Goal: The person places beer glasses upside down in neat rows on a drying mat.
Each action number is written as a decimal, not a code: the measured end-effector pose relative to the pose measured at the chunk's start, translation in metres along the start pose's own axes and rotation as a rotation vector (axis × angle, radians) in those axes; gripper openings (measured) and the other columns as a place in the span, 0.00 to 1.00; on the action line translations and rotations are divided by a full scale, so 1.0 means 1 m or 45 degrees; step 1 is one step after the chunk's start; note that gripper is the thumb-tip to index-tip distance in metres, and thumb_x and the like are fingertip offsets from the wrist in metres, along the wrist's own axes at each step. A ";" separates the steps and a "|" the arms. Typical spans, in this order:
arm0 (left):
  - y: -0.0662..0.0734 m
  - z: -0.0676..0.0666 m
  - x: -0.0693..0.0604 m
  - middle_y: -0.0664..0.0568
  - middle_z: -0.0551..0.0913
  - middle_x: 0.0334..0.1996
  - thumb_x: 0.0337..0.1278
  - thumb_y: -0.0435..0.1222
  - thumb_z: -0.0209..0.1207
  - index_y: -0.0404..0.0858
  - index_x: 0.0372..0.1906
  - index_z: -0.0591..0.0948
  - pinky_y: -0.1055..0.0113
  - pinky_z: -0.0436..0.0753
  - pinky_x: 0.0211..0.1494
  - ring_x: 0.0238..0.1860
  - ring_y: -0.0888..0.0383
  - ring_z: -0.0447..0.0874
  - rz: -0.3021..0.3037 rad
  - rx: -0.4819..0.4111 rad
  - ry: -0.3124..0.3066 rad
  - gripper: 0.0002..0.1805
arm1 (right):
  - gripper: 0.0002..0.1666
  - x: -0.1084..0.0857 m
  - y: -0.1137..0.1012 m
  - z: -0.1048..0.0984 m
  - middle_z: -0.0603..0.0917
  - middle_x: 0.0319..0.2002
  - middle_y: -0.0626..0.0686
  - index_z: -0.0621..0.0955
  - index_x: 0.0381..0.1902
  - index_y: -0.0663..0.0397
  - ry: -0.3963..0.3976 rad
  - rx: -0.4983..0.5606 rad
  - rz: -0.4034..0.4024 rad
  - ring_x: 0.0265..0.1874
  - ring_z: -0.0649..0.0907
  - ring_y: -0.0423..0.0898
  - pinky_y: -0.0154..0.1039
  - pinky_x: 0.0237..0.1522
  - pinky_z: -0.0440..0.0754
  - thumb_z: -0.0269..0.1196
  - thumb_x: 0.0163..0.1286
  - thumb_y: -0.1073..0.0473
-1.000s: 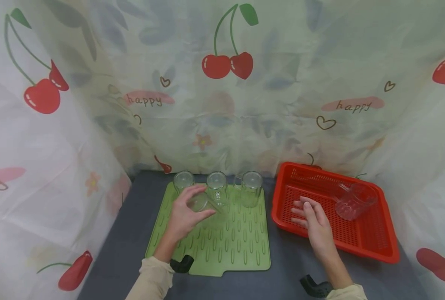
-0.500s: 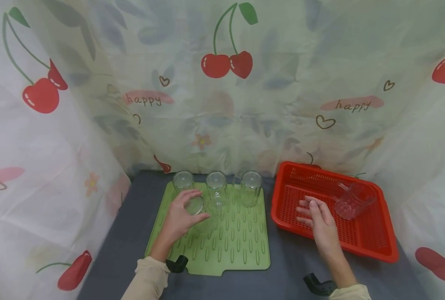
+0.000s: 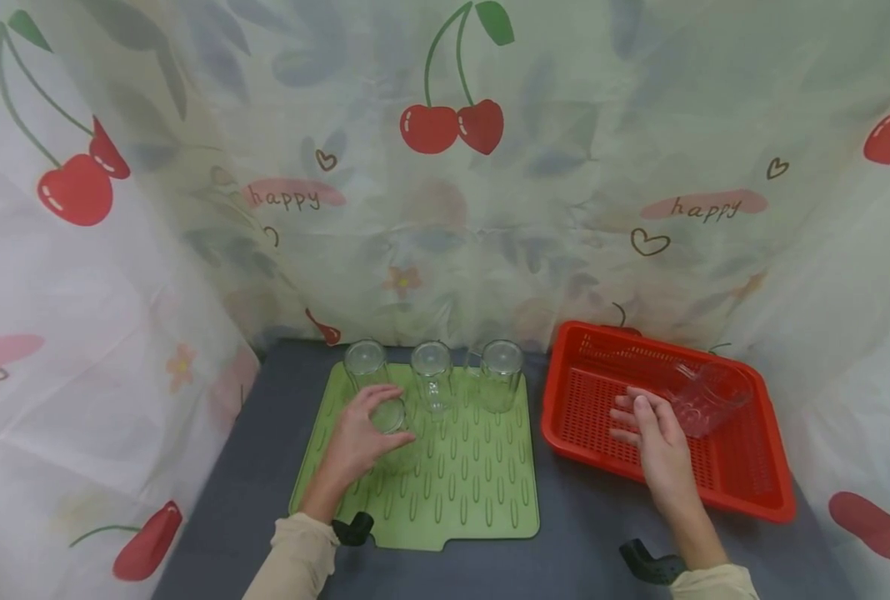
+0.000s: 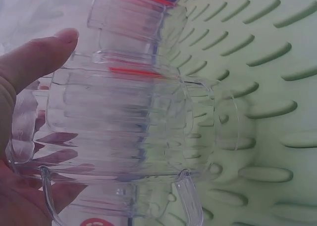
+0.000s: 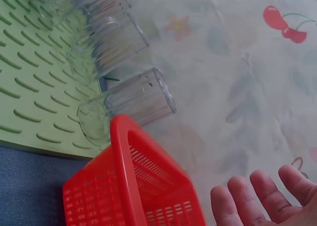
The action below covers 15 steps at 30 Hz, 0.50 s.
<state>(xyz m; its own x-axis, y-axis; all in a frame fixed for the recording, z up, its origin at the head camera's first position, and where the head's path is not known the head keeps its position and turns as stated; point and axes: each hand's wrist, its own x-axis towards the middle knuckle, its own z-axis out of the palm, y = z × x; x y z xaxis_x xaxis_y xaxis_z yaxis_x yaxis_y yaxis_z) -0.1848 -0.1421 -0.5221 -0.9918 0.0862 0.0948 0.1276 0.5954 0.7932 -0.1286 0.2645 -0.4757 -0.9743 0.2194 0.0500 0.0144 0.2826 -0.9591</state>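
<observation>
My left hand (image 3: pixel 358 437) curves around the upturned base of a clear glass mug (image 3: pixel 390 415), thumb on one side and fingers on the other. In the left wrist view this mug (image 4: pixel 114 122) stands mouth down on the green drying mat (image 4: pixel 267 156), its handle (image 4: pixel 190 201) at the lower edge. Behind it on the mat, three more upturned mugs stand in a row: left (image 3: pixel 366 358), middle (image 3: pixel 432 375) and right (image 3: pixel 501 379). My right hand (image 3: pixel 666 454) holds nothing, fingers loosely extended over the red basket (image 3: pixel 778 467). Inside the basket, another glass mug (image 3: pixel 711 400) lies tilted.
A dark grey table (image 3: pixel 227 500) lies under the mat and basket. Printed curtains (image 3: pixel 445 250) hang close behind and at both sides. The basket's raised rim (image 5: pixel 121 156) stands beside the mat's right edge.
My left hand has lowered the mug, tilted at first, to stand upside down on the mat's left part. My right hand has moved rightward over the basket, towards the mug in it.
</observation>
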 end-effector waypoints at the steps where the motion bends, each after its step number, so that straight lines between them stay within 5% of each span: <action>1: 0.000 0.000 0.000 0.53 0.75 0.68 0.41 0.40 0.81 0.47 0.65 0.80 0.43 0.75 0.71 0.72 0.45 0.72 -0.002 0.010 -0.001 0.39 | 0.29 0.000 0.000 0.000 0.78 0.53 0.32 0.67 0.72 0.52 -0.001 -0.002 0.006 0.50 0.83 0.29 0.24 0.48 0.85 0.46 0.83 0.43; 11: -0.007 0.007 0.002 0.55 0.75 0.68 0.39 0.42 0.82 0.50 0.64 0.80 0.43 0.75 0.72 0.71 0.47 0.72 -0.003 0.077 -0.017 0.40 | 0.30 0.001 0.003 -0.001 0.78 0.55 0.37 0.67 0.72 0.51 0.001 -0.005 0.021 0.50 0.83 0.28 0.24 0.48 0.84 0.45 0.83 0.41; 15: -0.012 0.014 0.001 0.58 0.74 0.68 0.41 0.42 0.81 0.53 0.64 0.80 0.44 0.76 0.71 0.71 0.48 0.73 0.019 0.119 -0.014 0.38 | 0.30 0.002 0.003 -0.002 0.78 0.60 0.47 0.66 0.73 0.50 0.008 -0.012 0.045 0.50 0.83 0.27 0.23 0.47 0.84 0.45 0.83 0.41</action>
<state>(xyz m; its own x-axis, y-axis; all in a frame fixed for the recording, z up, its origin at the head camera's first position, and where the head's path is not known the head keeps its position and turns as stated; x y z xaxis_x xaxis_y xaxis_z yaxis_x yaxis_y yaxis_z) -0.1867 -0.1382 -0.5399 -0.9896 0.1042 0.0993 0.1435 0.6660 0.7320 -0.1298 0.2676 -0.4782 -0.9717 0.2354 0.0181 0.0508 0.2833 -0.9577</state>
